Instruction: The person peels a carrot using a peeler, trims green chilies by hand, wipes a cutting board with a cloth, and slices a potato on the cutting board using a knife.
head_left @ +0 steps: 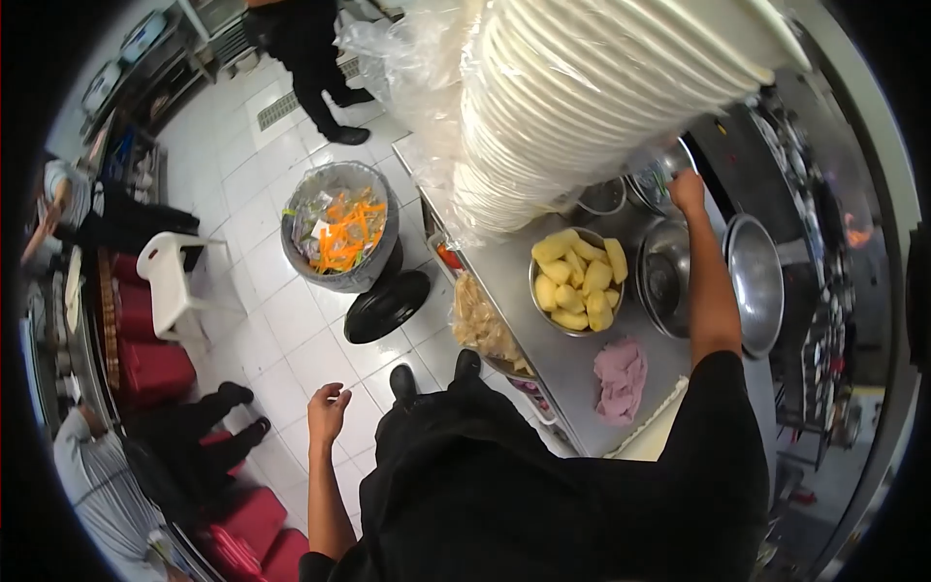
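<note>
My right hand [687,191] reaches over the far part of the steel counter, at a metal bowl [663,175] beside the tall stack of white containers [582,87]. Its fingers are partly hidden and I cannot make out what they hold. My left hand [328,409] hangs over the tiled floor, fingers loosely curled and apart, holding nothing. Between the stack and a crumpled pink cloth [621,381], a metal bowl of peeled yellow pieces [579,281] stands on the counter. Nested metal bowls [665,276] and a large steel bowl [754,284] are to its right.
A lined bin [339,226] with orange peelings stands on the floor near a black lid [387,307]. Further left are a white chair [175,281], red crates [145,354] and several people. A bag of pale food [482,318] sits below the counter edge.
</note>
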A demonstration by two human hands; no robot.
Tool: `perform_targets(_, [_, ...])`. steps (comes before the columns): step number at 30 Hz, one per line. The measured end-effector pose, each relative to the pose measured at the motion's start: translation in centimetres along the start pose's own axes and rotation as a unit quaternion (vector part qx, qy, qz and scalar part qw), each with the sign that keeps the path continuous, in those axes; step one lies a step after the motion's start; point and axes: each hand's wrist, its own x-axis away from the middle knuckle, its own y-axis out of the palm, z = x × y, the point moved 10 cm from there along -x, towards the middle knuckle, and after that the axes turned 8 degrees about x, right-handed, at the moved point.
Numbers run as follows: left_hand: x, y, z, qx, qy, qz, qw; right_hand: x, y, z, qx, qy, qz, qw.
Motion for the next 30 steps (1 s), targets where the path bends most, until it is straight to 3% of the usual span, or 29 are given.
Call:
perform_targets(1, [0.8, 0.0, -0.6, 0.008, -0.013, 0.007, 1.000, -1.0, 1.9, -0.3, 0.058, -0.002, -0.065, 0.996])
perform_targets(5, [3.2, 0.4, -3.8, 0.003, -0.041, 0.041, 0.998, -1.9, 5.4, 1.6, 0.054, 0.118, -0.114, 0.985])
perform_targets(8, [4.4, 0.9, -3.4, 0.004, -0.068, 0.036, 0.997, -0.5, 3.0, -0.3, 0.029, 0.144, -0.140, 0.979])
perform_targets(20, [3.7, 2.1, -2.8, 0.008, -0.041, 0.024, 0.999, -0.6, 3.0, -0.7, -0.024, 0.098, -0.110, 0.989])
perform_targets(23, [3.8, 1.6, -2.8, 0.009, -0.048, 0.022, 0.999, -2.9, 6.4, 2.9, -0.183, 0.098, -0.082, 0.975])
perform_targets(26, [4.2, 1.3, -1.9, -0.005, -0.043, 0.026, 0.999, -0.8, 4.6, 2.0, -0.412, 0.167, -0.166, 0.880])
perform_targets(30, [4.1, 1.4, -1.7, 0.004, -0.041, 0.023, 0.999, 0.1, 4.1, 1.7, -0.406, 0.138, -0.193, 0.883])
